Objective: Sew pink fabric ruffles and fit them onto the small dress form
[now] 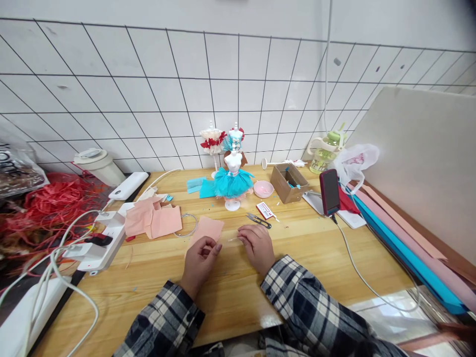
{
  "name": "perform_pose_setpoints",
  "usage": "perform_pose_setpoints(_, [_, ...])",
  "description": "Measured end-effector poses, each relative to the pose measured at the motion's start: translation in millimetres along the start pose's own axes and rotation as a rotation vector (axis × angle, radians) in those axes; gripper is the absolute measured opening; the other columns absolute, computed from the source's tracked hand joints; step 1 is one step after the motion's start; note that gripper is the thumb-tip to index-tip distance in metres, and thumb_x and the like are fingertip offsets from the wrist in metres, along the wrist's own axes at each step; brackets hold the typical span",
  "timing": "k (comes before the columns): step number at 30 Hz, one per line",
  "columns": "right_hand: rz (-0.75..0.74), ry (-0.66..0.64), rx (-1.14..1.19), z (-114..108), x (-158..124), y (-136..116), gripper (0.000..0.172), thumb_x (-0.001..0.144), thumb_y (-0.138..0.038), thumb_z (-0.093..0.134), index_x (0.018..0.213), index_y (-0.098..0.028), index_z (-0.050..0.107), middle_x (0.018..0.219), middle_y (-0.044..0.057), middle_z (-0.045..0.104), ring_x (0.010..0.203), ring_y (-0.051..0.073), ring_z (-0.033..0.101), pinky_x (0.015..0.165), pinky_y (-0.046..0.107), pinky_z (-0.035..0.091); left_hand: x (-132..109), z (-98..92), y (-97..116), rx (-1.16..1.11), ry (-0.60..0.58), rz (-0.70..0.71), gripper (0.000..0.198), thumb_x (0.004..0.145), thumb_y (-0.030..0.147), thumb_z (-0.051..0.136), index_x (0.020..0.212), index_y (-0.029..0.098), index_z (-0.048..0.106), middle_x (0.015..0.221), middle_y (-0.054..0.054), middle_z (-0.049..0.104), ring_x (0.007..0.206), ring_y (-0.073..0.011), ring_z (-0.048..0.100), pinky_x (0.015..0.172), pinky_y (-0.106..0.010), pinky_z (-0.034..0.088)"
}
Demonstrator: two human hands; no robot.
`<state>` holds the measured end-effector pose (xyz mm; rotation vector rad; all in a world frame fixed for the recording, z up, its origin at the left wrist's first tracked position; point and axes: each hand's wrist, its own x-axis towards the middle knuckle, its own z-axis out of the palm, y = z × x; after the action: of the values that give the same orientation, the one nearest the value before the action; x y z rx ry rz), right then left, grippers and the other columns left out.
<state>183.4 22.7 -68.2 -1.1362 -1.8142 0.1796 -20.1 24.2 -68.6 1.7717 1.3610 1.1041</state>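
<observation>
My left hand (201, 262) has its fingers curled in, thumb against the forefinger, at the lower edge of a pink crepe paper piece (208, 230). What it holds, if anything, is too small to tell. Across a short gap, my right hand (257, 244) pinches a thin pale strand (233, 239) that points left; its exact kind is unclear. Just beyond the right hand lie black thread snips (259, 220) and a small red-and-white packet (265, 210). Farther back stands a white mini dress form (233, 161) wearing a blue ruffled skirt (232, 183).
Two more decorated dress forms (212, 141) stand by the tiled wall. Right of centre are a pink bowl (263, 189), a brown box (281, 188) and a phone (329, 192) on a cable. At left are folded pink paper (163, 221), a wire ring (195, 225) and a power strip (115, 235).
</observation>
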Motion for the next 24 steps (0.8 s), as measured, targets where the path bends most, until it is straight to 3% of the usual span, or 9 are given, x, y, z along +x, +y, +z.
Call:
perform_pose_setpoints(2, [-0.031, -0.027, -0.042, -1, 0, 2, 0.014, 0.095, -0.024, 0.053, 0.092, -0.022, 0.066, 0.098, 0.003, 0.072, 0.092, 0.019, 0.061, 0.086, 0.038, 0.041, 1, -1.7, 1, 0.213, 0.108, 0.168, 0.024, 0.084, 0.043, 0.061, 0.086, 0.019, 0.063, 0.076, -0.003, 0.066, 0.068, -0.0188, 0.06, 0.067, -0.033, 0.048])
perform_pose_setpoints(5, [-0.113, -0.069, -0.053, 0, -2, 0, 0.011, 0.094, -0.024, 0.056, 0.093, -0.023, 0.066, 0.098, 0.002, 0.072, 0.092, 0.018, 0.06, 0.086, 0.037, 0.04, 0, -1.6, 6, 0.48, 0.099, 0.439, 0.034, 0.081, 0.042, 0.067, 0.108, 0.022, 0.065, 0.099, -0.008, 0.069, 0.096, -0.0254, 0.06, 0.089, -0.042, 0.043])
perform_pose_setpoints(7, [-0.153, -0.089, -0.042, 1, -2, -2, 0.01, 0.093, -0.024, 0.056, 0.094, -0.023, 0.066, 0.098, 0.001, 0.073, 0.091, 0.018, 0.06, 0.087, 0.037, 0.04, -1, 0.8, 11, 0.588, 0.094, 0.489, 0.033, 0.082, 0.041, 0.067, 0.111, 0.024, 0.066, 0.103, -0.008, 0.069, 0.099, -0.0262, 0.059, 0.091, -0.043, 0.04])
perform_pose_setpoints(11, [-0.136, -0.088, -0.04, 1, -2, -2, 0.01, 0.094, -0.026, 0.057, 0.094, -0.023, 0.066, 0.098, 0.002, 0.072, 0.092, 0.017, 0.06, 0.088, 0.036, 0.04, -3, 5.1, 17, 0.654, 0.071, 0.472, 0.012, 0.089, 0.032, 0.059, 0.09, 0.027, 0.07, 0.096, -0.004, 0.071, 0.095, -0.024, 0.058, 0.086, -0.041, 0.036])
perform_pose_setpoints(16, [-0.146, -0.097, -0.062, -4, 1, 3, 0.01, 0.094, -0.027, 0.057, 0.093, -0.024, 0.066, 0.098, 0.0, 0.073, 0.092, 0.016, 0.06, 0.089, 0.036, 0.038, -3, 6.8, 20, 0.589, -0.033, 0.397, 0.023, 0.095, 0.027, 0.046, 0.085, 0.022, 0.066, 0.091, -0.005, 0.07, 0.092, -0.0232, 0.055, 0.083, -0.04, 0.034])
perform_pose_setpoints(21, [-0.174, -0.187, -0.136, -10, 5, 4, 0.013, 0.096, -0.023, 0.052, 0.093, -0.023, 0.064, 0.095, 0.001, 0.071, 0.091, 0.017, 0.059, 0.095, 0.039, 0.034, -3, 9.1, 16, 0.486, -0.166, 0.31, 0.03, 0.096, 0.024, 0.036, 0.076, 0.02, 0.057, 0.088, -0.005, 0.067, 0.089, -0.0226, 0.054, 0.083, -0.041, 0.031])
perform_pose_setpoints(24, [-0.116, -0.225, -0.155, -11, 6, 5, 0.019, 0.096, -0.018, 0.045, 0.091, -0.021, 0.063, 0.094, 0.004, 0.069, 0.095, 0.019, 0.057, 0.095, 0.039, 0.035, -1, 8.1, 12, 0.432, -0.171, 0.273, 0.032, 0.097, 0.025, 0.035, 0.073, 0.02, 0.055, 0.085, -0.005, 0.066, 0.089, -0.0222, 0.054, 0.084, -0.041, 0.031])
